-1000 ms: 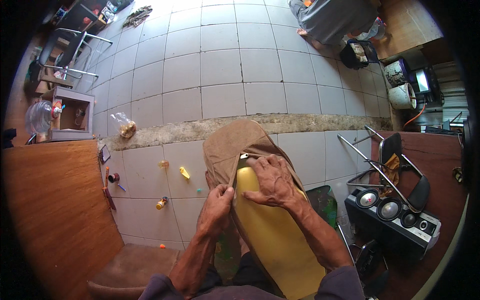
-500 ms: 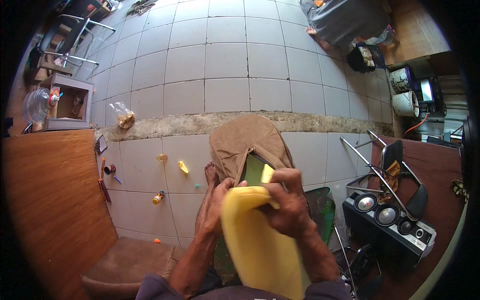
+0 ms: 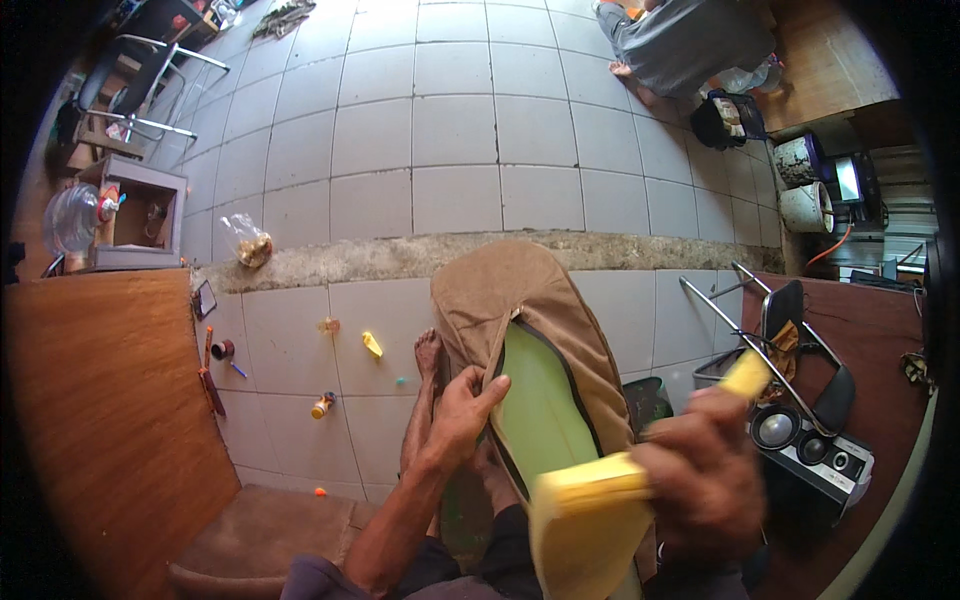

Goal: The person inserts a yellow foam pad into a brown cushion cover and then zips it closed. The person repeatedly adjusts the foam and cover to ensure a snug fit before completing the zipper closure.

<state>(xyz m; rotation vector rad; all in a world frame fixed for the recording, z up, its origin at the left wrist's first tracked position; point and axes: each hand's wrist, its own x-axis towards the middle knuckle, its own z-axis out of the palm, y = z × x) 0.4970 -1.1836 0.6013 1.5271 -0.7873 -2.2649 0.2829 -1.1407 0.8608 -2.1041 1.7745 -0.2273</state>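
A long brown fabric cover (image 3: 490, 275) with a rounded far end lies before me. Its dark-edged zip opening gapes, and light green material (image 3: 540, 400) shows inside. My left hand (image 3: 465, 415) pinches the opening's left edge between thumb and fingers. My right hand (image 3: 705, 480), smeared by motion, is closed round a yellow foam sheet (image 3: 590, 520) at the right of the cover. One part of the sheet hangs toward me over the near end of the opening; a yellow end sticks out above the fist. Whether both parts are one piece I cannot tell.
A speaker unit (image 3: 845, 475) and a metal-framed chair (image 3: 830, 395) stand at the right. On the left tiles lie a small bottle (image 3: 322, 405), a yellow scrap (image 3: 372, 344) and a plastic bag (image 3: 250, 245). A brown cushion (image 3: 270, 530) is near left. Another person (image 3: 690, 45) sits far right.
My right hand has pulled the yellow foam away to the right and toward me, off the opening. More green now shows inside the cover. My left hand has stayed at the opening's edge.
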